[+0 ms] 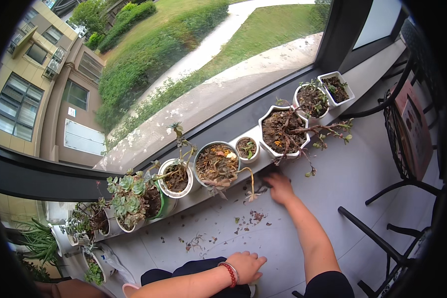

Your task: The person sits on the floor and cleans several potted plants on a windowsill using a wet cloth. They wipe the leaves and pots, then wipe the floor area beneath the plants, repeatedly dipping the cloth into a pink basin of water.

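My right hand (280,186) reaches down to the floor beside the windowsill, below a white scalloped pot (262,136) with a leggy succulent. Its fingertips are at a dark patch in the sill's shadow; whether they grip anything is hidden. My left hand (247,266) hangs palm down above my dark-clothed knee, holding nothing, with its fingers a little apart. A red bead bracelet (231,275) and a metal bangle circle that wrist. Dry leaves (259,216) and bits of root (195,242) lie scattered on the grey tiled floor (283,238) between the hands and the sill.
Along the sill (193,199) stand a small round pot (249,158), a wide pot (197,175), a white pot (189,188), rosette succulents (128,190) and a square pot (352,97). An aloe-like plant (41,236) is far left. Black chair legs (368,232) crowd the right.
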`<state>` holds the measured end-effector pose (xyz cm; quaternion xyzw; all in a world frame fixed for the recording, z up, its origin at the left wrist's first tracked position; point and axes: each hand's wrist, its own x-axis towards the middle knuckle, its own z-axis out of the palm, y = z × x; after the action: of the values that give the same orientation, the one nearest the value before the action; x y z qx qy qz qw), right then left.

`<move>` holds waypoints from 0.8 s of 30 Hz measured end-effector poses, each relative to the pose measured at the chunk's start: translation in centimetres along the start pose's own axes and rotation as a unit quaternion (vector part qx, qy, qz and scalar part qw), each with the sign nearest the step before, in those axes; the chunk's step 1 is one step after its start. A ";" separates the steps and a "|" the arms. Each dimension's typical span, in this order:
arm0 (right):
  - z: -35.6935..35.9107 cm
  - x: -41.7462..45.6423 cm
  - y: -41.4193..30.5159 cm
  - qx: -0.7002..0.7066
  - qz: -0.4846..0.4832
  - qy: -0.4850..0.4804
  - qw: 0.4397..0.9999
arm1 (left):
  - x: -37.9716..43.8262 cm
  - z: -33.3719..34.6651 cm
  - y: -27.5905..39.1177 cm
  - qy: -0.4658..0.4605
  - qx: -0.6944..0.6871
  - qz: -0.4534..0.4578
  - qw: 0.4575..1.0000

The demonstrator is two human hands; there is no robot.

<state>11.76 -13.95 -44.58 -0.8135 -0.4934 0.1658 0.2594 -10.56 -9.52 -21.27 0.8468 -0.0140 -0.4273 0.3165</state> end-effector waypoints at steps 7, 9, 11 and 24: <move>8.2 -6.9 -13.1 0.078 -0.122 -0.162 0.976 | -2.3 1.1 -0.2 0.071 -0.011 -0.002 0.997; 9.1 -8.8 -16.1 0.147 -0.097 -0.222 0.959 | -2.8 1.3 -0.3 0.085 -0.014 0.002 0.996; 10.2 -10.6 -18.1 0.204 -0.102 -0.253 0.940 | -3.2 1.5 -0.3 0.087 -0.018 0.004 0.996; -2.6 -10.8 -6.5 0.386 0.225 0.022 0.895 | -8.4 3.4 -1.6 0.147 -0.071 0.005 0.987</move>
<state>3.49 -21.76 -38.48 -0.7421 -0.1890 0.3793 0.5193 -18.81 -7.56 -17.64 0.8754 0.0590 -0.2970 0.3768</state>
